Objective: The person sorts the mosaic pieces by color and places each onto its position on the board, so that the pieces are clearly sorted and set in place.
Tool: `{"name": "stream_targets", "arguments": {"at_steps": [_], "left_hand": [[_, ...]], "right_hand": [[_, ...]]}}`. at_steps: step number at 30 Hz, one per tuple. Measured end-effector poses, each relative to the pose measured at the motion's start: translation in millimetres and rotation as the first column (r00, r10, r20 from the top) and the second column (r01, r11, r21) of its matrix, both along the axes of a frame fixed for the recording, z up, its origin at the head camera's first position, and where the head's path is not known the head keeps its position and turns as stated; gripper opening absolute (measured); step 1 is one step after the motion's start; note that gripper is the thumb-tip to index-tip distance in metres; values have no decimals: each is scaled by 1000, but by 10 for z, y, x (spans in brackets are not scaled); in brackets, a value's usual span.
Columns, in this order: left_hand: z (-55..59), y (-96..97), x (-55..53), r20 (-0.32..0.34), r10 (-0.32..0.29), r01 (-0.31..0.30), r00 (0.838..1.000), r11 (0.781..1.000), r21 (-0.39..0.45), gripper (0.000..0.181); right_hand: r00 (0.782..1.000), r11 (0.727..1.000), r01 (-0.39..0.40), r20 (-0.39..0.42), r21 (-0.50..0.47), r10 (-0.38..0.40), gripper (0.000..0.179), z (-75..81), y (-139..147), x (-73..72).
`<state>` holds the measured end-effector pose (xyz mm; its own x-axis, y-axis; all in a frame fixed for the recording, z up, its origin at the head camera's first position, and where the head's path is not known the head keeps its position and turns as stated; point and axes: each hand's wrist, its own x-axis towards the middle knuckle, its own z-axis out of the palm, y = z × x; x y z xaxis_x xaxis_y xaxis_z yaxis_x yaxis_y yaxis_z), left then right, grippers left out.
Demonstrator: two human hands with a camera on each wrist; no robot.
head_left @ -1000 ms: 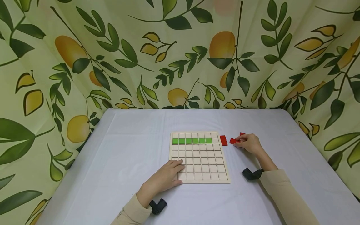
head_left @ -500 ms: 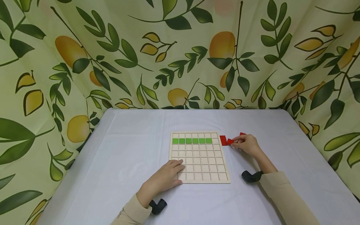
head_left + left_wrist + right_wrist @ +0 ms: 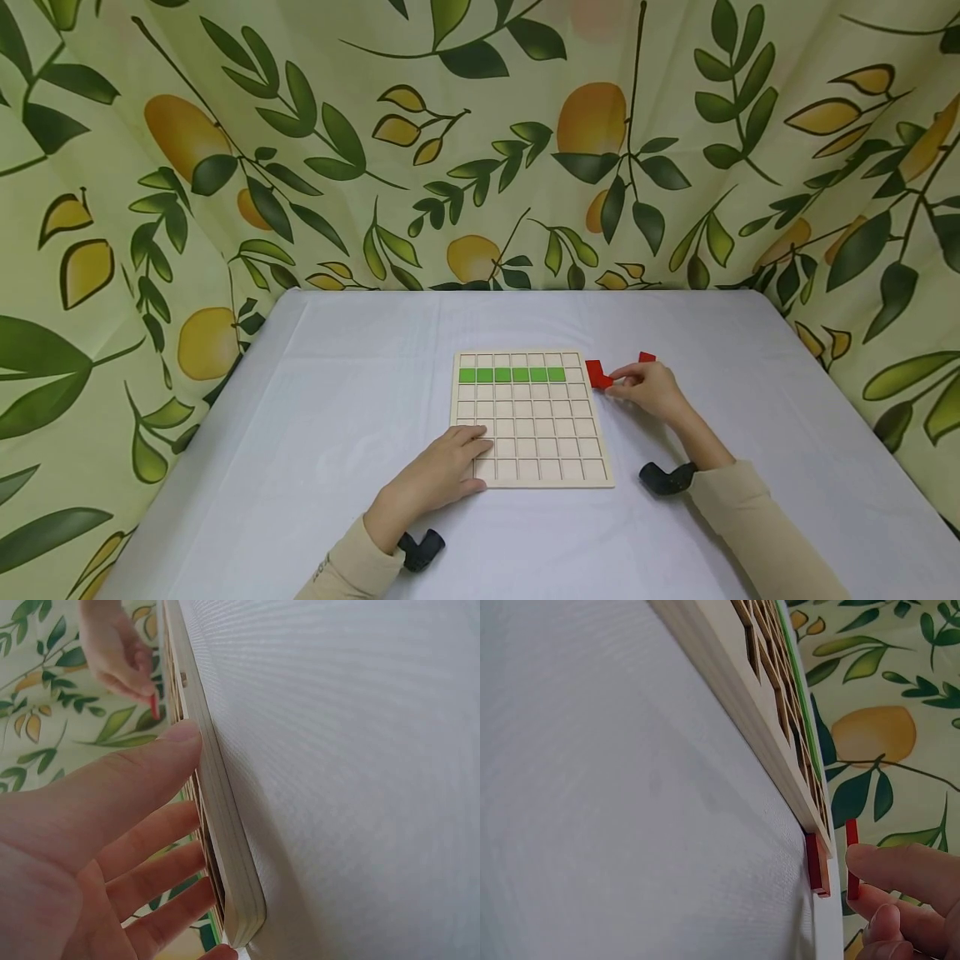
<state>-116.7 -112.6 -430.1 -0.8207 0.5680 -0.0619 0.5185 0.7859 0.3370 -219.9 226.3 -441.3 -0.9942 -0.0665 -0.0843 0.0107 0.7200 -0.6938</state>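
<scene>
A pale wooden grid board (image 3: 536,450) lies on the white table, with a row of green square tiles (image 3: 512,375) in its second row from the far edge. My left hand (image 3: 438,471) rests on its near left corner, fingers extended over the cells and thumb (image 3: 169,746) at the edge. Between thumb and finger, my right hand (image 3: 652,390) pinches a thin red tile (image 3: 852,834), held up off the table. Red tiles (image 3: 593,371) lie against the board's right side, partly behind the held one in the head view.
Another red tile (image 3: 647,357) lies beyond my right hand, partly hidden by it. White cloth (image 3: 352,375) covers the table. A leaf-and-fruit patterned curtain (image 3: 480,167) hangs behind and at both sides.
My right hand has moved left with the red tile, from beside the far red tile to the red tiles at the board's edge. The left hand has stayed on the board.
</scene>
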Motion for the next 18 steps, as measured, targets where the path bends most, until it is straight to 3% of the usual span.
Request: {"name": "stream_targets", "arguments": {"at_steps": [18], "left_hand": [[1,2,-1,10,6,-6,1000,1000,-7,53]], "right_hand": [[999,999,-33,-25,-32,32,27,42,-162,62]]}}
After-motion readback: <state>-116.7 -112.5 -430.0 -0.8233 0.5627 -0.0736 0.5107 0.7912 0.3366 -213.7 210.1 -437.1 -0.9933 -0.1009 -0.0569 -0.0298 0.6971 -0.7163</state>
